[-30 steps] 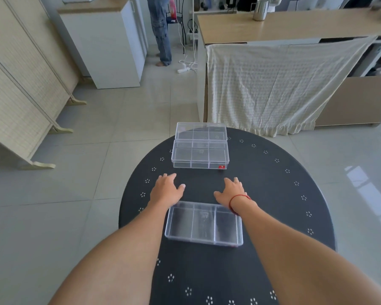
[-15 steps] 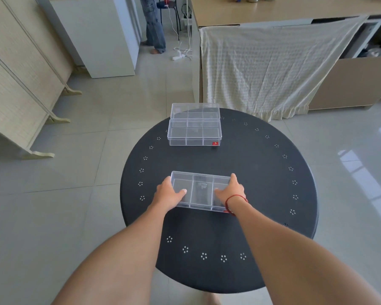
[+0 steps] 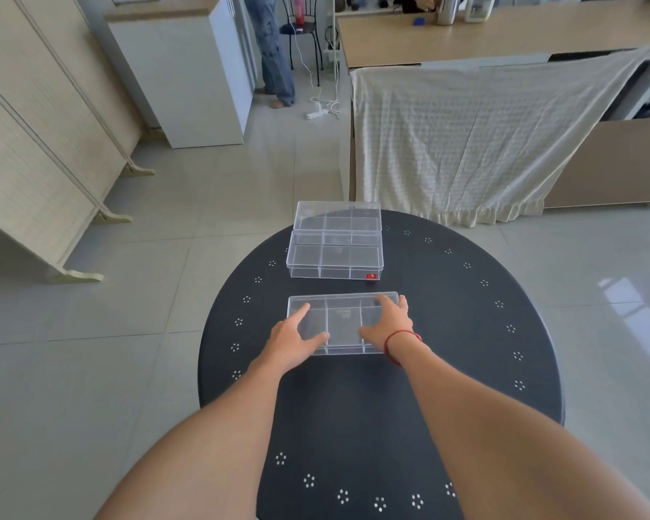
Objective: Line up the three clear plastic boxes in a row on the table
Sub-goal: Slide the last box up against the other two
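Place: this was a home, an open living and kitchen area.
Floor: large pale glossy tiles (image 3: 173, 279) ran through the room.
Left side: a folding woven screen (image 3: 34, 144) stood by a white cabinet (image 3: 188, 80) with a wooden top.
Back: a long wooden worktop (image 3: 503, 31) carried a metal jug (image 3: 446, 9), and a cream cloth (image 3: 466, 137) hung over its front.
Doorway: a power strip (image 3: 316, 114) with cables lay near a chair (image 3: 301, 28), beside a standing person's legs (image 3: 273, 50).
Foreground: a round black counter (image 3: 447, 332) showed punched flower patterns.
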`<state>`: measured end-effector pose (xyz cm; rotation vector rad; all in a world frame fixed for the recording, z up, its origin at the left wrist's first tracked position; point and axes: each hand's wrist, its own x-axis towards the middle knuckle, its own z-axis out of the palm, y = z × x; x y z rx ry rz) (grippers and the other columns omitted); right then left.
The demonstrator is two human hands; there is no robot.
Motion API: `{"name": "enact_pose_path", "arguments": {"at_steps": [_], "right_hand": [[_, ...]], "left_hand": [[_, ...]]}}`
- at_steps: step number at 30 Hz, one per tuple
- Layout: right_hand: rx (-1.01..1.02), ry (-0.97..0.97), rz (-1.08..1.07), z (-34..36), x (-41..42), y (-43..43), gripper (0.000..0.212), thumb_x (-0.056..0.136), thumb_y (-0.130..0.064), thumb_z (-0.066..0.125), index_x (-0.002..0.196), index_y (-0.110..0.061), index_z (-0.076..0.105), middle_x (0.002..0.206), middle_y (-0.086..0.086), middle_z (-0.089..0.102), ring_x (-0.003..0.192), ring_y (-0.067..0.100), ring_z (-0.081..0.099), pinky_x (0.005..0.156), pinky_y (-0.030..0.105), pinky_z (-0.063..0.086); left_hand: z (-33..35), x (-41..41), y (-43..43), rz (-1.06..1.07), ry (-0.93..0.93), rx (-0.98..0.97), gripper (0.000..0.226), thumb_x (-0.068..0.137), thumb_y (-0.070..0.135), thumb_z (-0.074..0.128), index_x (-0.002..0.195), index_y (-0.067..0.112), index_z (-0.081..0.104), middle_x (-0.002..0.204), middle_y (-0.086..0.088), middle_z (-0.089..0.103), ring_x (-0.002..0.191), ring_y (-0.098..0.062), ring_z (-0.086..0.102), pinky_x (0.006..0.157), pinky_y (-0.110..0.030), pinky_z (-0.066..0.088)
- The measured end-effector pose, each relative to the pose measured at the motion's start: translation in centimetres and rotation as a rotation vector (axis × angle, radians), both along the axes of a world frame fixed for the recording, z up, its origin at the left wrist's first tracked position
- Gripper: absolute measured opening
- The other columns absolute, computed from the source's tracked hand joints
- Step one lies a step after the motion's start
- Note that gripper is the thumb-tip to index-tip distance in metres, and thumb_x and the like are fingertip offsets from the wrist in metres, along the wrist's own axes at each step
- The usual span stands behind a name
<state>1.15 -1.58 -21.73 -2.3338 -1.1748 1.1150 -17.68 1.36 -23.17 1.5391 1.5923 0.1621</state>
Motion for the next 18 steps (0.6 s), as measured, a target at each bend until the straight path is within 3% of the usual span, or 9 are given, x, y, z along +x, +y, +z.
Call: {"name": "enact_pose_path", "arguments": {"at_steps": [6, 8, 10, 13, 18], "right_hand": [[-0.016, 0.004, 0.012, -1.4, -0.3, 0.1, 0.064, 0.082, -0.011, 0.066, 0.141, -0.023, 0.044, 0.163, 0.011, 0.003, 0.141, 0.037, 0.033, 0.112, 0.043, 0.037], [0.014, -0.102, 0.051, -1.3, -0.7, 0.2, 0.058, 0.082, -0.012, 0.065, 0.137, -0.022, 0.048, 0.162, 0.011, 0.006, 0.145, 0.034, 0.025, 0.112, 0.044, 0.036], [0.090, -0.228, 0.135, -1.0, -1.1, 0.5, 0.047, 0.084, -0.007, 0.062, 0.130, -0.018, 0.055, 0.157, 0.012, 0.021, 0.142, 0.031, 0.027, 0.109, 0.042, 0.037], [0.100, -0.261, 0.219, -0.9, -1.7, 0.8, 0.042, 0.088, -0.005, 0.056, 0.129, -0.015, 0.060, 0.142, 0.008, 0.042, 0.132, 0.027, 0.039, 0.103, 0.036, 0.043], [0.064, -0.225, 0.288, -0.8, -2.0, 1.0, 0.055, 0.088, -0.023, 0.063, 0.142, -0.017, 0.048, 0.153, 0.005, 0.032, 0.141, 0.026, 0.031, 0.113, 0.037, 0.035]], "left_hand": [[-1.3, -0.1, 0.4, -0.015, 0.038, 0.013, 0.073, 0.086, 0.043, 0.061, 0.148, 0.042, 0.022, 0.150, -0.008, 0.031, 0.134, -0.024, 0.038, 0.109, -0.043, 0.033], [-1.1, 0.2, 0.5, -0.026, 0.124, 0.103, 0.072, 0.087, 0.042, 0.061, 0.148, 0.040, 0.022, 0.154, -0.010, 0.021, 0.141, -0.025, 0.025, 0.108, -0.045, 0.033], [-0.7, 0.6, 0.7, -0.077, 0.232, 0.262, 0.067, 0.087, 0.038, 0.063, 0.146, 0.035, 0.031, 0.157, -0.010, 0.015, 0.144, -0.025, 0.016, 0.104, -0.045, 0.037], [-0.4, 1.1, 1.2, -0.161, 0.254, 0.341, 0.044, 0.091, 0.027, 0.061, 0.134, 0.027, 0.052, 0.153, -0.004, 0.029, 0.140, -0.022, 0.029, 0.098, -0.042, 0.042], [-0.7, 1.0, 2.1, -0.154, 0.215, 0.293, 0.037, 0.093, 0.027, 0.056, 0.130, 0.025, 0.056, 0.157, -0.002, 0.026, 0.140, -0.022, 0.033, 0.099, -0.042, 0.042]]}}
